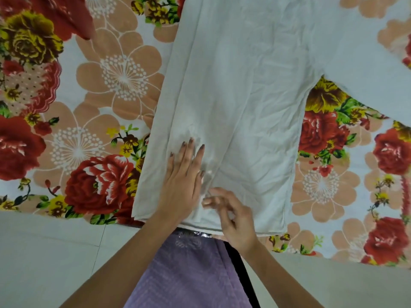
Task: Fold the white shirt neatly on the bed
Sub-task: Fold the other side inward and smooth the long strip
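1. White shirt [233, 90] lies spread on the floral bedsheet [106, 81], with its hem nearest the person. The left hand [182, 181] presses flat on it, fingers straight.
2. The right hand [231, 216] is beside it at the hem and blurred, so its grip cannot be told. The collar end is cut off.

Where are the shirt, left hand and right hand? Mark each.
shirt [244, 85], head view, middle of its body.
left hand [183, 183], head view, back of hand.
right hand [235, 216], head view, back of hand.
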